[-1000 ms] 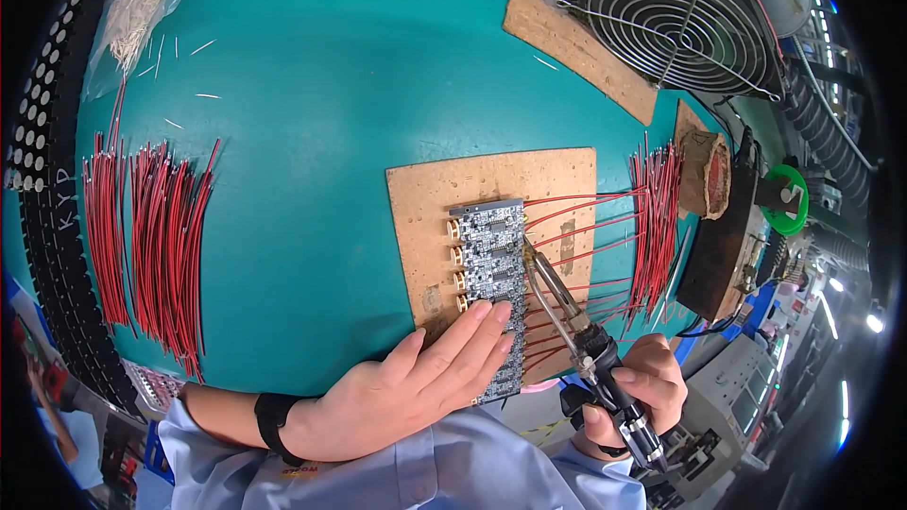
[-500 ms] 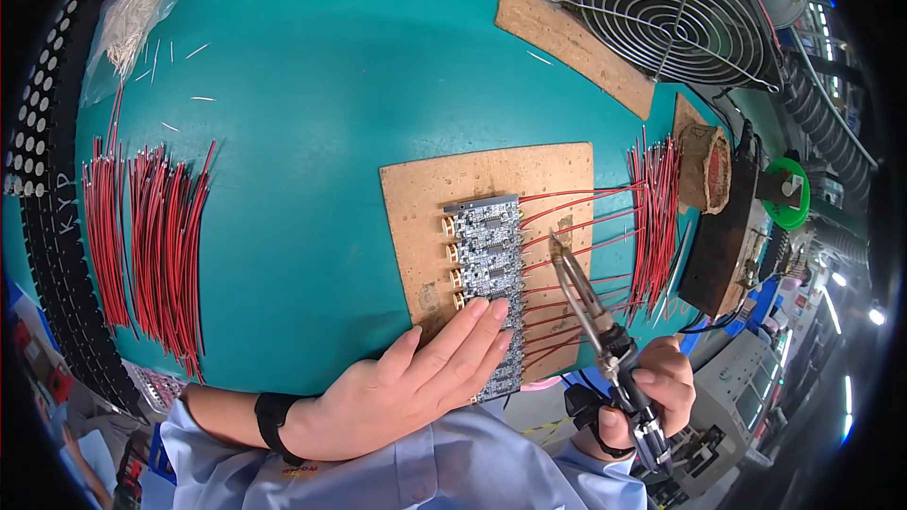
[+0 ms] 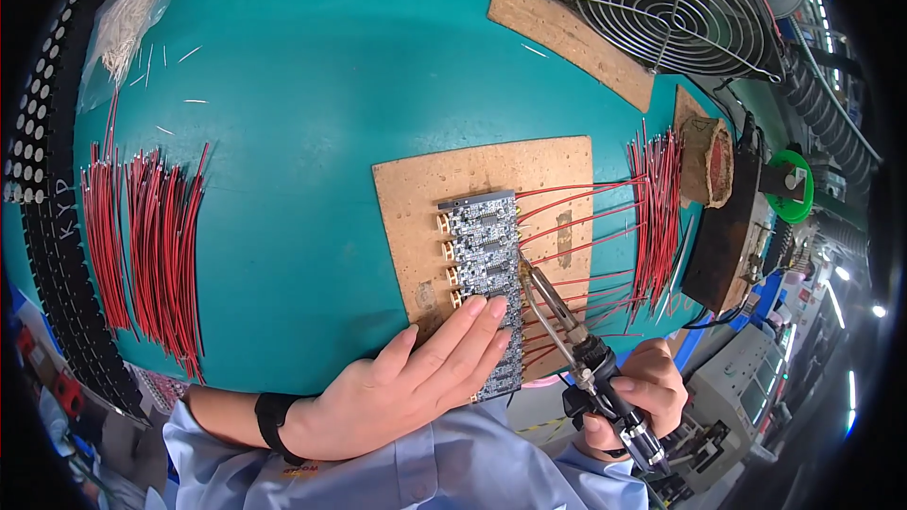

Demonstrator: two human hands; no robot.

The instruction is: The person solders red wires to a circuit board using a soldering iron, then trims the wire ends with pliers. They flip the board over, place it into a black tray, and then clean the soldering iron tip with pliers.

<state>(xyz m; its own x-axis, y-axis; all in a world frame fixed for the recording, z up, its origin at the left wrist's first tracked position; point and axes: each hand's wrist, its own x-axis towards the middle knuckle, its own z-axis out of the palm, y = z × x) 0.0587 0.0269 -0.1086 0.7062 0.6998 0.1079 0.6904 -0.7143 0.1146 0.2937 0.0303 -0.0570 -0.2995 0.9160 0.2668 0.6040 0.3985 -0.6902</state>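
My left hand (image 3: 411, 387) lies flat over the lower part of a panel of circuit boards (image 3: 487, 246), its fingers stretched out and pressing on it. The panel rests on a brown board (image 3: 416, 217). Red wires (image 3: 576, 225) run from the panel's right edge towards a bundle. In my right hand (image 3: 647, 392) is a soldering iron (image 3: 595, 359) with a tube along its shaft. Its tip is at the panel's right edge, where the wires join; whether it touches is too small to tell.
Bundles of red wires (image 3: 165, 255) lie on the green mat (image 3: 283, 132) at left, another bundle (image 3: 657, 217) at right. A fan with a wire guard (image 3: 671, 24) stands at the far right, near a green spool (image 3: 789, 186). Black strips of round parts (image 3: 33, 142) line the left edge.
The soldering iron in my right hand has moved left, bringing its tip from over the wires to the panel's edge. My left hand has stayed in place.
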